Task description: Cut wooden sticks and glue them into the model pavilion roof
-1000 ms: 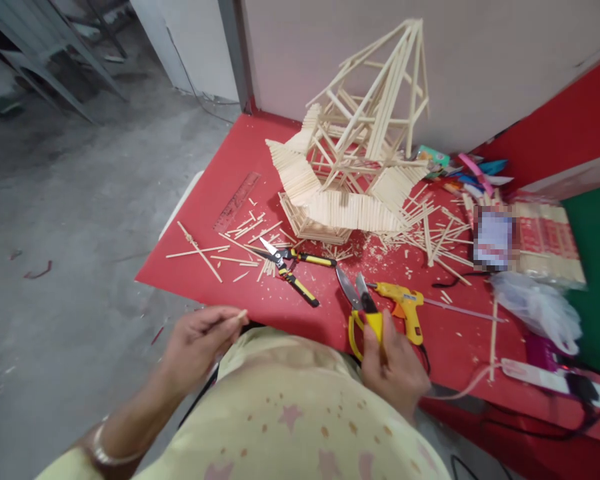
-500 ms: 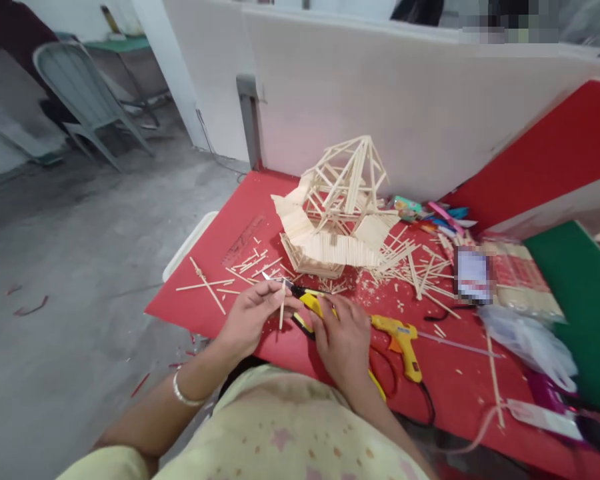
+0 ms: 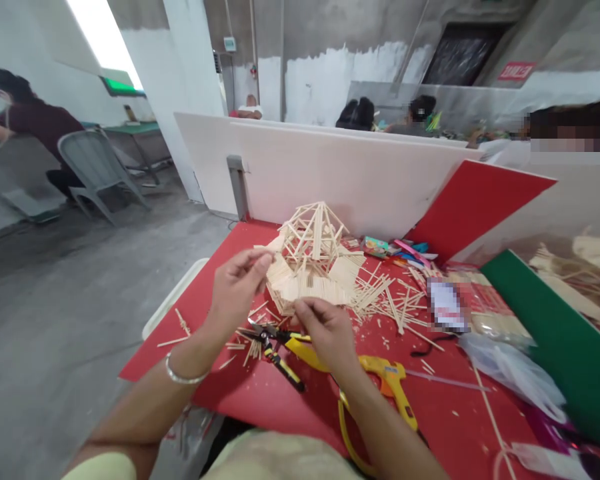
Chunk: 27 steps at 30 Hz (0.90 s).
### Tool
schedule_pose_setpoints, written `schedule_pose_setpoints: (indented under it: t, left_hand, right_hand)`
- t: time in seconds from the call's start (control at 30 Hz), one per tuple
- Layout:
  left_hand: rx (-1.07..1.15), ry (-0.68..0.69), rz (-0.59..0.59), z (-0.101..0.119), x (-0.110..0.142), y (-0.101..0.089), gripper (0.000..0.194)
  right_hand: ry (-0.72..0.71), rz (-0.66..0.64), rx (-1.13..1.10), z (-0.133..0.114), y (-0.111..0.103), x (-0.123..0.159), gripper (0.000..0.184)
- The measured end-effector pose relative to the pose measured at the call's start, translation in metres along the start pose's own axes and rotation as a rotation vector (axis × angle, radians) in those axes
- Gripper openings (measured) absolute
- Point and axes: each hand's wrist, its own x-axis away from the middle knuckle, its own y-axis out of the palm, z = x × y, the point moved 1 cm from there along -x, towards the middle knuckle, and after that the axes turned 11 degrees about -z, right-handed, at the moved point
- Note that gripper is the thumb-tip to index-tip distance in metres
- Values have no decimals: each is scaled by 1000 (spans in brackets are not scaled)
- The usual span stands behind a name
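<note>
My left hand point(image 3: 240, 283) is raised at the left side of a pale wooden-stick model point(image 3: 313, 290), thumb and fingers pinched together. What they hold, if anything, does not show clearly. My right hand point(image 3: 327, 333) pinches near the model's front lower edge, and its fingertips hide whatever is between them. The model has an open pointed frame above a skirt of flat stick panels. Below the right hand lie yellow-handled scissors point(image 3: 350, 433), partly covered by the wrist. Pruning shears point(image 3: 283, 363) with black and yellow handles rest in front of the model.
A yellow glue gun point(image 3: 390, 383) lies to the right on the red table point(image 3: 260, 413). Loose sticks point(image 3: 395, 303) scatter beside the model. Further right are bagged sticks point(image 3: 490, 307), a plastic bag point(image 3: 515, 373) and a green board point(image 3: 555, 347). A white partition point(image 3: 380, 187) stands behind; people sit beyond.
The view has tilted up. My right hand has let go of the scissors and moved to the model. My left hand, earlier pinching a short stick, has risen to the model's left side.
</note>
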Motion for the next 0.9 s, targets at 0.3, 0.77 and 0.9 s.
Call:
schedule_pose_setpoints:
  t: [0.3,0.77,0.9]
  left_hand:
    - [-104,-144,-350,9,-93,20,40]
    - [-110,-284,-414,7,-120,36,46]
    - [-101,-282,-404,5,-122,36,43]
  right_hand:
    - [3,81,-176,-15,-16,-52,37]
    - [18,131,-278,7,-23,-68,39]
    - [33,154,-349,9,-23,-70,38]
